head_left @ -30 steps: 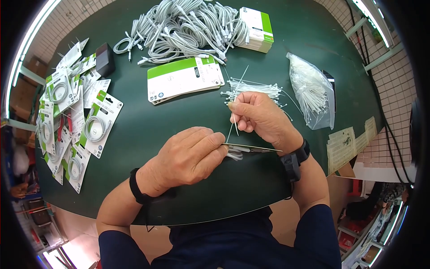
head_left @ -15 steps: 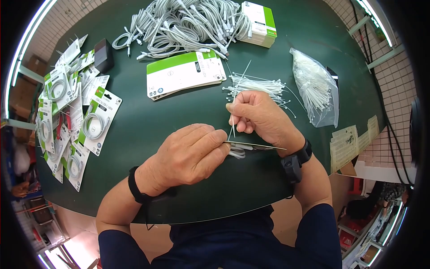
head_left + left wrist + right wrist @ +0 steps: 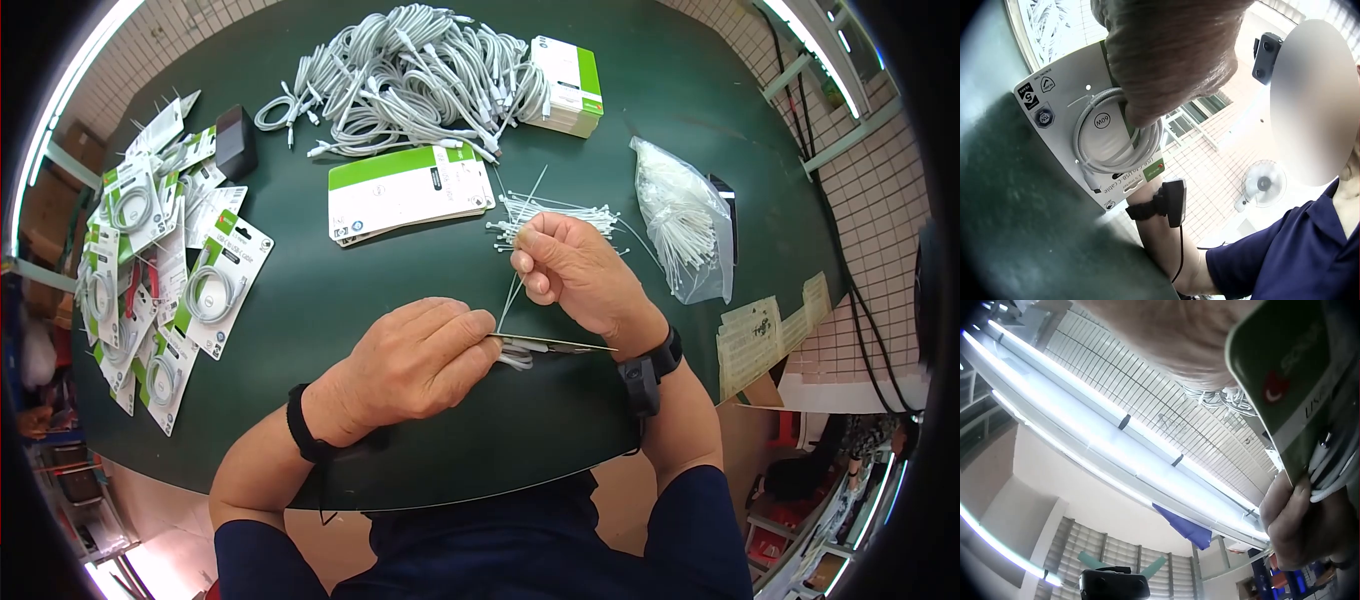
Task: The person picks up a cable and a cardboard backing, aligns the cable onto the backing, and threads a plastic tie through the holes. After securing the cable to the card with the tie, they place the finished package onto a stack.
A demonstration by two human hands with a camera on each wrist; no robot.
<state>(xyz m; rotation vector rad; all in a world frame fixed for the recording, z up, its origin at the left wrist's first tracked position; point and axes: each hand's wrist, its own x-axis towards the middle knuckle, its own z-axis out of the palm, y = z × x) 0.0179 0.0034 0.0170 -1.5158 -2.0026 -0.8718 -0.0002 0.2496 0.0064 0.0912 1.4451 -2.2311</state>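
Note:
My left hand (image 3: 415, 355) grips a white and green packaging card (image 3: 1060, 106) by its edge, seen nearly edge-on in the head view. A coiled light grey USB cable (image 3: 1082, 140) lies against the card's printed face, as the left wrist view shows. Thin white cable ties (image 3: 509, 305) rise from the card's upper edge toward the right fingertips. My right hand (image 3: 580, 270) is just above the card, thumb and curled index finger pinching a cable tie; its end is largely hidden by the fingers. Behind that hand lies a loose pile of cable ties (image 3: 590, 215).
Flat cards (image 3: 400, 200) lie stacked ahead, below a heap of grey cables (image 3: 420, 85) and a card block (image 3: 560, 75). Finished-looking cable cards (image 3: 215, 285) pile up at left beside a black box (image 3: 236, 140). A bag of ties (image 3: 685, 225) lies at right.
The head view has shifted slightly. My right hand has turned a little, and the tie tail that hung below its fingers no longer shows there. The left hand keeps its hold on the card.

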